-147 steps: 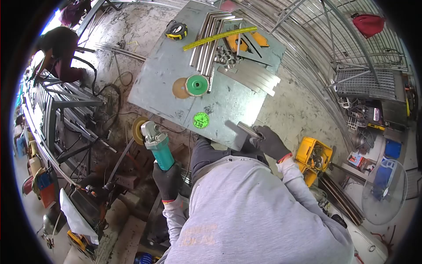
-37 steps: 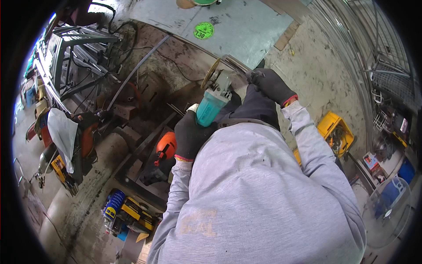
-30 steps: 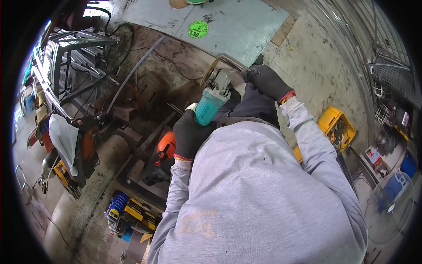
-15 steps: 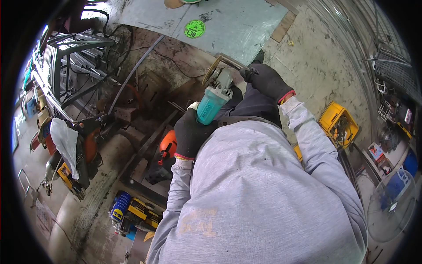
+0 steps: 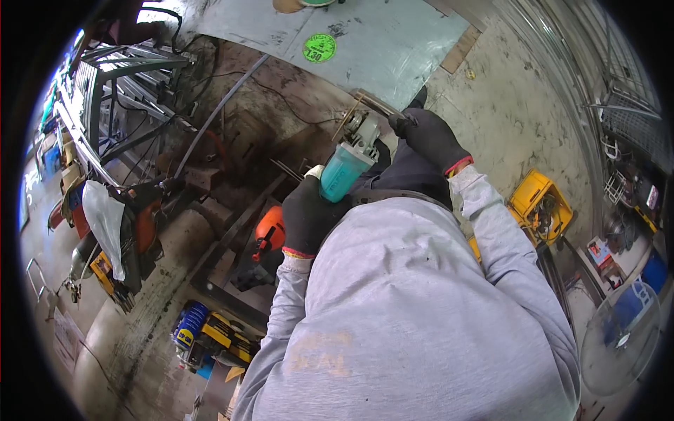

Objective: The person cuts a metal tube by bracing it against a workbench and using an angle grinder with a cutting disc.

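A teal angle grinder (image 5: 344,172) with a thin disc at its head slants upward in front of my waist. My left hand (image 5: 312,212), in a black glove with a red and yellow cuff, is wrapped round its lower body. In my right hand (image 5: 432,138), gloved the same way, are thin metal bars (image 5: 379,104). Their far ends reach beside the grinder's disc, and whether they touch it is unclear. Both hands are closed. A grey metal sheet (image 5: 393,42) with a green round sticker (image 5: 320,48) lies beyond them.
A yellow crate (image 5: 540,207) stands at the right, with a fan (image 5: 621,342) below it. Metal frames (image 5: 105,91) are piled at the upper left. An orange object (image 5: 270,228), a blue can (image 5: 189,326) and yellow tools (image 5: 228,337) lie on the left side.
The grinder and both hands have moved slightly to the right in view, and the disc now appears more edge-on. The surroundings have shifted a little too. Both grips stay closed.
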### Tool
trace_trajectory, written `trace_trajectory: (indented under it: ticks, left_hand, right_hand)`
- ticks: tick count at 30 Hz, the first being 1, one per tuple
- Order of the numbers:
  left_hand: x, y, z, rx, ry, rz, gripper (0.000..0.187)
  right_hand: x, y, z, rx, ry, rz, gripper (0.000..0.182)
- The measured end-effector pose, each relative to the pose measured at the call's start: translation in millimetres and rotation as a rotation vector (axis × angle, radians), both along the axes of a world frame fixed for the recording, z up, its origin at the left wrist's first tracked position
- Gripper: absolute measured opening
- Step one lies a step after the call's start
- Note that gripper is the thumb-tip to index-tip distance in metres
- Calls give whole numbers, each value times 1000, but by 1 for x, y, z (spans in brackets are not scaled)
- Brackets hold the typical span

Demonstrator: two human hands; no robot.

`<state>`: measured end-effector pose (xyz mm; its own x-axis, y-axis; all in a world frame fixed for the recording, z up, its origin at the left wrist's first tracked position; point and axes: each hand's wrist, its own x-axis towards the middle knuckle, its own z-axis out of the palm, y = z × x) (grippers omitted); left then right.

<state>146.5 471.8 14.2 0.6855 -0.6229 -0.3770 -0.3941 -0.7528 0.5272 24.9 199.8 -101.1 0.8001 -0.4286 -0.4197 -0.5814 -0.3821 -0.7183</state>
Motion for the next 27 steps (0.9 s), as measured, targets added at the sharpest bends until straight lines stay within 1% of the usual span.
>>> trace_trajectory:
  ticks: [2, 6, 9, 11, 21, 24, 27]
  left_hand:
    - [-3, 1, -1, -12, 37, 40, 62]
    - [-5, 4, -2, -22, 23, 59, 61]
    - [-5, 6, 0, -19, 46, 83, 62]
    - [-4, 9, -3, -31, 8, 60, 63]
    - [2, 9, -7, -22, 24, 12, 69]
    - [4, 10, -9, -40, -2, -11, 71]
    - [4, 6, -5, -20, 39, -12, 70]
  right_hand:
    - [1, -1, 1, 12, 1, -5, 65]
    - [0, -1, 5, 61, 52, -57, 65]
    - [0, -2, 0, 28, 51, -40, 64]
    - [0, -1, 1, 47, 66, -47, 64]
    - [3, -1, 11, 141, 90, -101, 61]
    - [6, 1, 22, 138, 94, -105, 59]
    - [6, 0, 15, 122, 91, -98, 57]
